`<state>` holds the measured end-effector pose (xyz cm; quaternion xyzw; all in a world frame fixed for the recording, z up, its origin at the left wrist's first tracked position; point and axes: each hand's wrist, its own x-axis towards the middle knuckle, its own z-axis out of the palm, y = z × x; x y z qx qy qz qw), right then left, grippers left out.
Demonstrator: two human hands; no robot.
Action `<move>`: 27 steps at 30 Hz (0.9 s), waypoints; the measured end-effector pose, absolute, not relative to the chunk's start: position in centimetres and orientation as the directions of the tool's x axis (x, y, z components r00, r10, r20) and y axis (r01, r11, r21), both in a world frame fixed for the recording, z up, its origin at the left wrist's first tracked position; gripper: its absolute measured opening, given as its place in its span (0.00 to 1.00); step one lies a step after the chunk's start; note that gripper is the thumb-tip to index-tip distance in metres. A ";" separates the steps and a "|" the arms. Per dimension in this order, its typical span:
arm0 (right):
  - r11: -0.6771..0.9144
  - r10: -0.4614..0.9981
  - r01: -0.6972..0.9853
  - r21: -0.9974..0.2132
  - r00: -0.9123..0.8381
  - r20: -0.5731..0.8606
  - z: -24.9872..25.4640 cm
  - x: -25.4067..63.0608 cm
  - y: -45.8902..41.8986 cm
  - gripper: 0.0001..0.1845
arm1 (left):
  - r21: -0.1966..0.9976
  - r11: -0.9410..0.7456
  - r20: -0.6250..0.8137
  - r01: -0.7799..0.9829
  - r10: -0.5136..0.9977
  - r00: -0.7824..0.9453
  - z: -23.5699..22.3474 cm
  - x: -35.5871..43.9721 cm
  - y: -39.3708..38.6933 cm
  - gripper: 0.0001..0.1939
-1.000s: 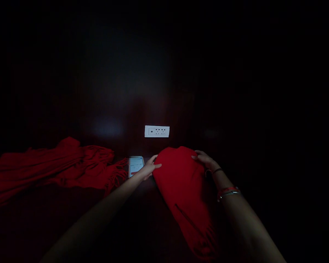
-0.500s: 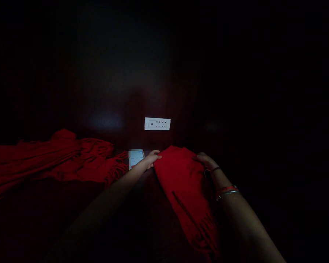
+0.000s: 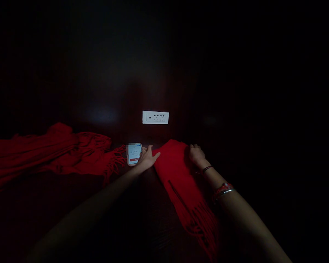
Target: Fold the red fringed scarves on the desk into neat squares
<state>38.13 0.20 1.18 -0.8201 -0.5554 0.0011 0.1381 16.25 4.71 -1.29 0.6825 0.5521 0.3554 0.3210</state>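
Observation:
A folded red scarf (image 3: 178, 175) with a fringed near end lies on a very dark surface in front of me. My left hand (image 3: 147, 157) rests flat on the scarf's far left corner, fingers stretched out, next to a lit phone (image 3: 134, 153). My right hand (image 3: 196, 154) presses on the scarf's far right edge with its fingers curled down onto the cloth. The right wrist wears a dark band and red and silver bracelets (image 3: 222, 190).
A second red fringed scarf (image 3: 52, 155) lies bunched and spread out to the left. A white socket plate (image 3: 155, 117) sits on the dark wall behind. The scene is too dark to make out edges or anything else.
Both hands have pushed the scarf's far end away from me and lowered it flat onto the surface. The left hand has come to rest beside the phone.

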 end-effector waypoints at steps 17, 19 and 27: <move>-0.041 0.999 0.987 -0.154 0.041 -0.002 -0.8 33.5 -4.7 0.34 | 0.997 0.008 -0.013 0.076 0.997 0.070 -1.0 18.7 3.8 0.21; -0.065 0.995 0.988 -0.138 0.053 -0.085 -1.6 33.4 -4.7 0.35 | 0.995 0.038 -0.041 0.096 0.999 0.033 -2.4 18.5 3.8 0.21; -0.202 0.979 0.948 -0.244 0.192 -0.065 -1.6 34.3 -9.3 0.37 | 0.968 -0.021 0.019 0.248 1.000 0.007 -3.8 18.6 3.1 0.23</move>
